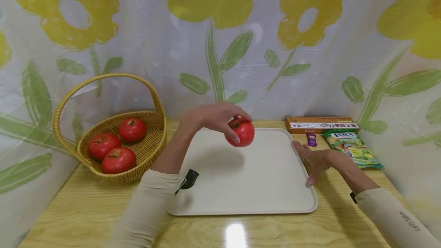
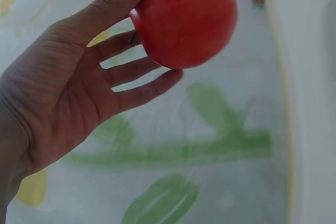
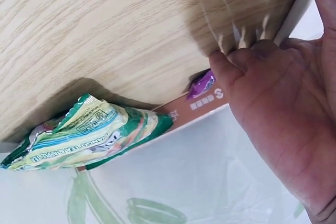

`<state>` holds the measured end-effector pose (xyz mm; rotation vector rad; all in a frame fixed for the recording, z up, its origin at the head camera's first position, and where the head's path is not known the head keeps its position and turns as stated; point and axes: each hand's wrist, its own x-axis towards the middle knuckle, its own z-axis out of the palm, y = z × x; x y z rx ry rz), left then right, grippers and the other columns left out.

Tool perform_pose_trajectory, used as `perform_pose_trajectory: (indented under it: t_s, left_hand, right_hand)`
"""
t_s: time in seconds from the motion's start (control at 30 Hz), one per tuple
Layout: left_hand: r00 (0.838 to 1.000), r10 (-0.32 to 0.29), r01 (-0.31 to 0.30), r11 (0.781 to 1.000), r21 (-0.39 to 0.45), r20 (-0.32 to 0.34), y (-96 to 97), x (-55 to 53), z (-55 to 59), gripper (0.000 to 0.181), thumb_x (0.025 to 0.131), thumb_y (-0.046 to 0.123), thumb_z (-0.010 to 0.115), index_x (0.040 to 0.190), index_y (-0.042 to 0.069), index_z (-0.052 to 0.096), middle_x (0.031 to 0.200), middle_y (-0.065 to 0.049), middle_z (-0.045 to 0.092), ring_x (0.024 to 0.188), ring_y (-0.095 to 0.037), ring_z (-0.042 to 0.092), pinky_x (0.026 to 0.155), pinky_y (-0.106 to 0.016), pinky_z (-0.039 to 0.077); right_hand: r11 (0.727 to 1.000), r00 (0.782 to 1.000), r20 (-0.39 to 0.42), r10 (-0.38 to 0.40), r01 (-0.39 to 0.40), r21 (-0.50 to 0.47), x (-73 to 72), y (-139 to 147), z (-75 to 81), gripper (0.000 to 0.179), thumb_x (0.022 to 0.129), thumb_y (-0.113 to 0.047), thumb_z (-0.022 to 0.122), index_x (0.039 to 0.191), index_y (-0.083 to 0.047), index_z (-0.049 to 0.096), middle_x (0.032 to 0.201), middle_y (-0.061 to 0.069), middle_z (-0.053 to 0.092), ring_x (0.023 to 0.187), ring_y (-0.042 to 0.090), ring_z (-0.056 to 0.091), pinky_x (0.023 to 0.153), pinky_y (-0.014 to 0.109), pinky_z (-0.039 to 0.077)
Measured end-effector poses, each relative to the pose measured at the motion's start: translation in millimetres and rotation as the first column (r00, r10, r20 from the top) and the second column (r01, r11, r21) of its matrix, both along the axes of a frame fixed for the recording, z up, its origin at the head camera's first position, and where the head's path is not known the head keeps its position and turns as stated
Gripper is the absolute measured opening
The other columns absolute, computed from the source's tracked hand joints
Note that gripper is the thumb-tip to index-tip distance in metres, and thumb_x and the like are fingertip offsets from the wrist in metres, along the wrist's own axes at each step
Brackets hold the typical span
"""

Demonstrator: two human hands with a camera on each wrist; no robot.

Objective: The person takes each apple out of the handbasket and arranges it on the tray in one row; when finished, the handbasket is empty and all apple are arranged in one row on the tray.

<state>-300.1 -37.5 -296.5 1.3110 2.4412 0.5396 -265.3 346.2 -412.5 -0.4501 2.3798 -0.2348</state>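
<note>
My left hand grips a red apple from above between thumb and fingertips, holding it over the white tray. In the left wrist view the apple sits at the fingertips, away from the palm. Against the tray's right rim rests my right hand, fingers extended along the edge and thumb lower down at the rim. In the right wrist view, that hand shows its palm side, with fingertips close to the wood surface.
At left a wicker basket with a tall handle holds three red apples. Right of the tray lie a purple-wrapped candy, a green candy bag and a long pasta box. A flowered curtain hangs behind the wooden table.
</note>
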Motion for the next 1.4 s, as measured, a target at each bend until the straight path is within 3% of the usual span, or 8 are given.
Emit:
perform_pose_trajectory:
  t_s: [0.17, 0.43, 0.67, 0.83, 0.9, 1.07, 1.1, 1.4]
  left_hand:
    - [0.998, -0.064, 0.065, 0.997, 0.045, -0.015, 40.7, -4.5, -17.1, 0.065, 0.088, 0.026, 0.085, 0.145, 0.011, 0.059, 0.144, -0.005, 0.062, 0.132, -0.022, 0.056, 0.103, -0.033, 0.057]
    - [0.994, -0.104, 0.108, 0.99, 0.088, -0.044, 99.3, -3.0, -48.3, 0.07, 0.085, 0.031, 0.087, 0.146, 0.01, 0.059, 0.141, -0.004, 0.065, 0.129, -0.018, 0.06, 0.101, -0.027, 0.057]
    - [0.99, -0.083, 0.096, 0.99, 0.108, -0.115, 136.4, -4.4, -69.4, 0.066, 0.085, 0.034, 0.087, 0.14, 0.01, 0.06, 0.136, -0.003, 0.067, 0.125, -0.015, 0.06, 0.096, -0.018, 0.055]
    - [0.993, -0.036, 0.048, 0.993, 0.108, -0.114, 149.0, -3.5, -87.2, 0.059, 0.087, 0.035, 0.086, 0.136, 0.012, 0.061, 0.131, -0.003, 0.07, 0.119, -0.014, 0.061, 0.092, -0.016, 0.054]
    - [0.995, -0.018, 0.028, 0.994, 0.105, -0.099, 152.9, -2.7, -94.7, 0.059, 0.087, 0.035, 0.085, 0.136, 0.012, 0.061, 0.131, -0.002, 0.069, 0.119, -0.014, 0.061, 0.091, -0.015, 0.053]
    - [0.994, 0.044, -0.034, 0.994, 0.106, -0.095, 160.5, -1.5, -111.0, 0.062, 0.09, 0.041, 0.081, 0.141, 0.012, 0.061, 0.137, -0.002, 0.067, 0.124, -0.015, 0.059, 0.096, -0.016, 0.053]
    - [0.993, 0.061, -0.049, 0.993, 0.109, -0.104, 161.7, -1.0, -113.4, 0.063, 0.09, 0.043, 0.08, 0.142, 0.012, 0.061, 0.138, -0.002, 0.067, 0.126, -0.015, 0.059, 0.099, -0.017, 0.053]
    - [0.979, 0.091, -0.079, 0.994, 0.074, -0.18, 171.5, 4.6, -121.9, 0.069, 0.094, 0.052, 0.073, 0.151, 0.016, 0.057, 0.148, -0.003, 0.063, 0.134, -0.018, 0.057, 0.11, -0.025, 0.05]
  right_hand:
    - [1.0, 1.0, -0.01, -0.015, 0.015, 0.025, -1.7, -1, 0.8, 0.153, 0.068, -0.044, 0.093, 0.162, 0.0, -0.019, 0.168, 0.038, -0.01, 0.156, 0.059, -0.006, 0.124, 0.076, 0.011]
    - [1.0, 1.0, -0.009, -0.015, 0.015, 0.026, -7.2, 3, -3.5, 0.155, 0.065, -0.05, 0.092, 0.163, -0.002, -0.017, 0.169, 0.037, -0.008, 0.156, 0.06, 0.001, 0.122, 0.077, 0.016]
    - [0.999, 1.0, -0.026, 0.018, -0.018, 0.027, -17.8, 20, -18.0, 0.157, 0.06, -0.066, 0.088, 0.165, -0.001, -0.009, 0.17, 0.035, -0.009, 0.157, 0.058, -0.004, 0.12, 0.079, 0.017]
    - [0.998, 0.999, -0.028, 0.034, -0.033, 0.051, -8.1, 8, -5.9, 0.15, 0.065, -0.056, 0.091, 0.162, 0.009, -0.003, 0.167, 0.042, -0.007, 0.155, 0.062, 0.0, 0.122, 0.076, 0.02]
    - [0.997, 0.999, -0.032, 0.022, -0.019, 0.069, -10.2, 11, -11.1, 0.153, 0.064, -0.058, 0.091, 0.163, 0.007, -0.006, 0.167, 0.042, -0.007, 0.155, 0.062, 0.003, 0.122, 0.075, 0.022]
    - [0.998, 1.0, -0.023, 0.002, 0.0, 0.061, -5.3, 10, -9.1, 0.156, 0.063, -0.063, 0.09, 0.163, 0.006, -0.009, 0.165, 0.045, -0.008, 0.152, 0.066, 0.008, 0.118, 0.079, 0.021]
    - [0.998, 1.0, -0.015, 0.0, 0.001, 0.063, 0.7, 4, -0.7, 0.153, 0.065, -0.059, 0.091, 0.162, 0.009, -0.006, 0.164, 0.047, -0.007, 0.151, 0.067, 0.008, 0.118, 0.08, 0.02]
    - [0.998, 1.0, -0.022, -0.01, 0.011, 0.067, 2.6, 1, 0.3, 0.149, 0.065, -0.056, 0.092, 0.161, 0.013, 0.002, 0.164, 0.046, -0.007, 0.153, 0.065, 0.011, 0.121, 0.077, 0.022]
